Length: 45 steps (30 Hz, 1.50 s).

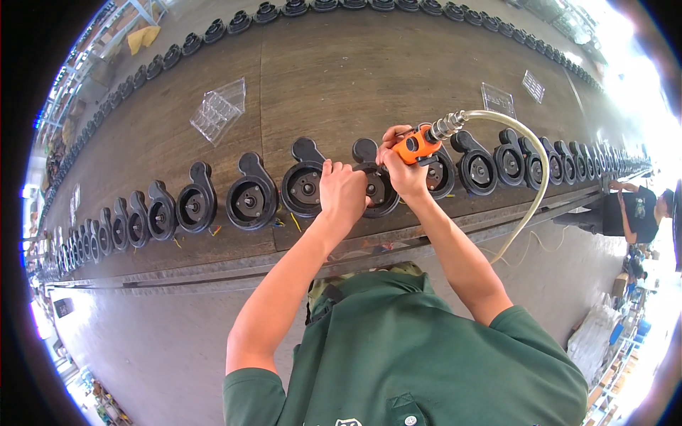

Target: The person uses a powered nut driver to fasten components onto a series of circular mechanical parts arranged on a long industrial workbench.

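While the left hand, curled, its hold indiscernible, lies at a black housing on the bench, apparently steadying it, the right hand grips an orange tool nearby, hose looped rightward.

I stand at a long brown wooden table, its near edge trimmed by a metal rail. On my side of the table runs a smooth grey floor, shining brightly near the table's left end. Past its far left, I see metal shelving; beyond its far right, white glare washes out my surroundings.
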Each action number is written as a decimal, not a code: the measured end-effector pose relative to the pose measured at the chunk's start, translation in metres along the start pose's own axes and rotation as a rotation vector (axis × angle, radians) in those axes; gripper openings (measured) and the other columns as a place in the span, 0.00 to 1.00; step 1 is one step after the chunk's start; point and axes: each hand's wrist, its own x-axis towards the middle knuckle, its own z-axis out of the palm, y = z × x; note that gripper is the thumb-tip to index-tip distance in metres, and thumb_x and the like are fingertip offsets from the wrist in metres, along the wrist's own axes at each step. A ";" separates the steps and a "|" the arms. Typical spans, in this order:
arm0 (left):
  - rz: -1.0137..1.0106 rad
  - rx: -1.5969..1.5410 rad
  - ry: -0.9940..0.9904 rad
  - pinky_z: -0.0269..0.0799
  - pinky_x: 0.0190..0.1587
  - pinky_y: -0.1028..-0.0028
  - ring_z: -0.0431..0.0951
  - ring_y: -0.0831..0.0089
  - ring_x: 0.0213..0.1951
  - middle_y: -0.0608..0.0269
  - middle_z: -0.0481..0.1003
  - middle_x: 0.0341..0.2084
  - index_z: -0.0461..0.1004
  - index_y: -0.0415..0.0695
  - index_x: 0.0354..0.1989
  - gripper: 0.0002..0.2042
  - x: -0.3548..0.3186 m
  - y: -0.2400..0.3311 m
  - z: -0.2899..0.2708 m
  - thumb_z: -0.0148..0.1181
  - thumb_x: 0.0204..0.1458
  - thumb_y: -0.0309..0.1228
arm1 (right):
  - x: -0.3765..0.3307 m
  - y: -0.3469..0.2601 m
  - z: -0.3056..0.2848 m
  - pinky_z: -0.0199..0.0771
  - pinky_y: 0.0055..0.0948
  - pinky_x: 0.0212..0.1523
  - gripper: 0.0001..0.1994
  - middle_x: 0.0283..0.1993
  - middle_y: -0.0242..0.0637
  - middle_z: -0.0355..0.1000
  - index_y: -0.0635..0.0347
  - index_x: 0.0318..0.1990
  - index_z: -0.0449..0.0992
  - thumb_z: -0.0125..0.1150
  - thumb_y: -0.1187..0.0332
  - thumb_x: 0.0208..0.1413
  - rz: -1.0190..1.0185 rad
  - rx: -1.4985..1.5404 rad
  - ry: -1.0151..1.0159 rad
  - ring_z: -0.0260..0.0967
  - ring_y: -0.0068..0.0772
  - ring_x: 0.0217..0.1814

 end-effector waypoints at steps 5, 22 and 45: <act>-0.007 0.008 -0.005 0.62 0.65 0.57 0.79 0.60 0.46 0.55 0.81 0.31 0.84 0.45 0.28 0.15 0.000 -0.001 0.004 0.78 0.35 0.42 | 0.003 0.006 0.002 0.73 0.21 0.27 0.11 0.34 0.34 0.72 0.64 0.38 0.68 0.60 0.84 0.48 -0.036 0.025 -0.040 0.71 0.19 0.29; -0.027 0.061 -0.091 0.59 0.66 0.49 0.80 0.62 0.43 0.60 0.81 0.27 0.84 0.48 0.28 0.13 0.001 0.002 -0.011 0.77 0.38 0.41 | 0.010 -0.002 0.009 0.72 0.22 0.33 0.11 0.30 0.31 0.72 0.65 0.39 0.70 0.60 0.82 0.47 -0.025 -0.130 -0.088 0.69 0.18 0.32; -0.038 0.116 -0.069 0.64 0.62 0.50 0.80 0.62 0.45 0.60 0.81 0.31 0.84 0.49 0.30 0.14 0.000 0.004 -0.006 0.77 0.38 0.42 | -0.025 -0.025 0.001 0.72 0.23 0.30 0.12 0.27 0.33 0.71 0.67 0.44 0.67 0.55 0.83 0.52 0.069 0.043 -0.055 0.70 0.22 0.27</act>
